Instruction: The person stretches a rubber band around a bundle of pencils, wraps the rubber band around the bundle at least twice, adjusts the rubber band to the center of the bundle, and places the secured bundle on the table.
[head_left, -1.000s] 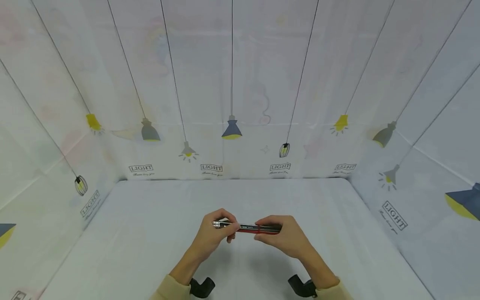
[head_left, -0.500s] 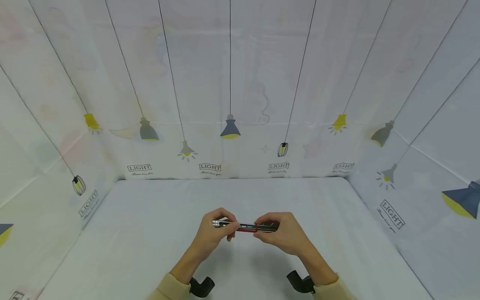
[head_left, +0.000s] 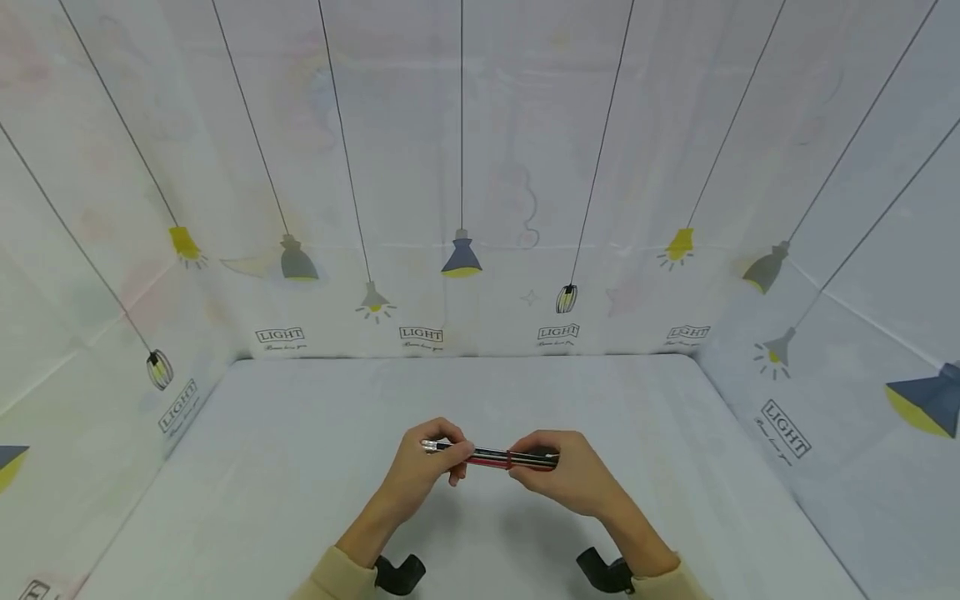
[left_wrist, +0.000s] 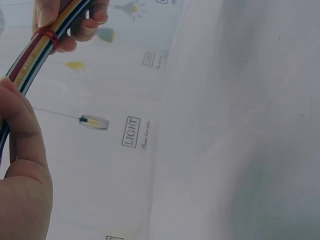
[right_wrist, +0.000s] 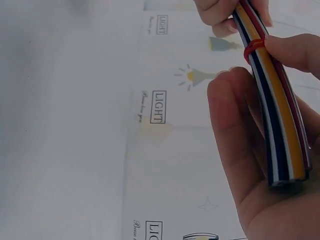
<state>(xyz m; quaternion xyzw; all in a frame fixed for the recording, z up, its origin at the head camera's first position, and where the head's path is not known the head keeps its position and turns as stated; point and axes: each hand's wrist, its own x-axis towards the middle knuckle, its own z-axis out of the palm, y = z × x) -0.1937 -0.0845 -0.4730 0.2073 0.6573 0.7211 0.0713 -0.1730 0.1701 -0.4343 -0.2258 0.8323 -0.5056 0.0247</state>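
Note:
A bundle of striped pencils (head_left: 489, 457) is held level in the air between both hands in the head view. A red rubber band (right_wrist: 254, 46) circles it, and silvery tips (head_left: 430, 447) show at its left end. My left hand (head_left: 418, 468) pinches the left part between thumb and fingers. My right hand (head_left: 577, 471) grips the right part, its thumb and fingertips right at the band. The right wrist view shows dark blue, white, yellow and red stripes, with the bundle's flat end close to the right palm (right_wrist: 270, 215). In the left wrist view, the left fingers hide part of the bundle.
A white tabletop (head_left: 315, 417) lies below the hands. White cloth walls (head_left: 510, 167) printed with hanging lamps and LIGHT labels rise at the back and sides. A black curved piece sits at each wrist, one by the left cuff (head_left: 341, 575).
The left hand and the bundle have shifted very slightly left in the head view. Both hands keep their hold, and the band stays at the right fingertips.

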